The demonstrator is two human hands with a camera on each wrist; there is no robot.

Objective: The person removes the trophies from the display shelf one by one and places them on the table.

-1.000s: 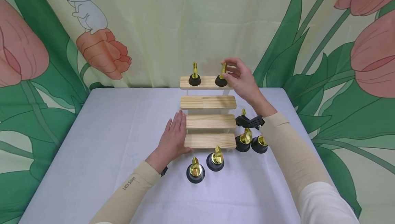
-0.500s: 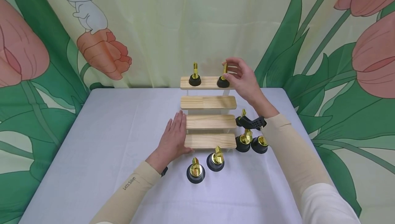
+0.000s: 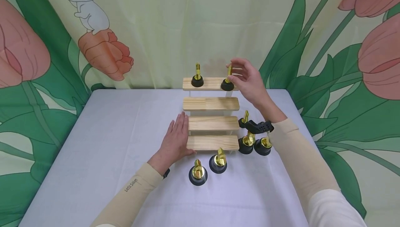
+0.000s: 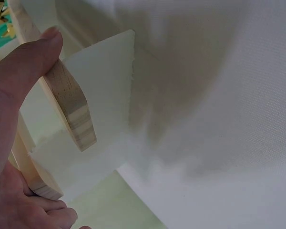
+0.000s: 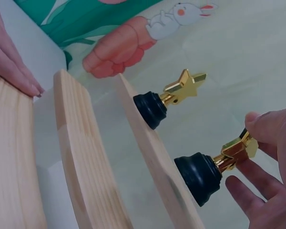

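My right hand (image 3: 250,83) pinches the gold star of a small trophy (image 5: 198,177) between thumb and fingers. The trophy's black base stands upright on the top board of a stepped wooden display rack (image 3: 213,123), near the right end. On the same board, to the left, is a second star trophy (image 3: 197,77), apart from the first. My left hand (image 3: 175,140) lies with straight fingers along the rack's left side. In the left wrist view its thumb (image 4: 38,52) presses against a board's end. Part of the pinched star is hidden by my fingers.
Two trophies, a left one (image 3: 198,173) and a right one (image 3: 218,161), stand on the white tablecloth (image 3: 131,116) before the rack. Right of the rack are more trophies (image 3: 247,143), partly beneath my wrist strap (image 3: 259,127). A printed curtain (image 3: 162,29) hangs behind the table.
My right hand has shifted the pinched trophy slightly rightward along the top board, towards its right end. My left hand has stayed in place against the rack.
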